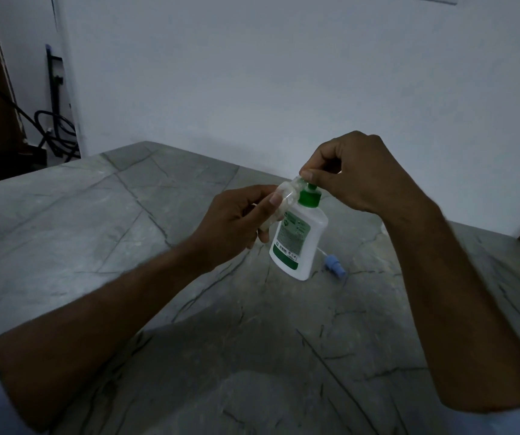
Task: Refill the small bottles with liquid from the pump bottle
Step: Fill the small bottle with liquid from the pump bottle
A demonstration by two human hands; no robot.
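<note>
A white pump bottle (299,237) with a green collar and a green label stands on the grey stone table (127,246), leaning slightly. My right hand (356,171) grips its green pump head from above, fingers closed over it. My left hand (236,221) holds a small clear bottle (284,199) tilted against the pump bottle's neck, its mouth up by the pump head. Whether liquid is flowing cannot be made out in the dim light.
A blue spray cap with a thin white tube (334,266) lies on the table just right of the pump bottle. A white wall runs along the table's far edge. Dark cables and a stand (54,130) sit in the far left corner.
</note>
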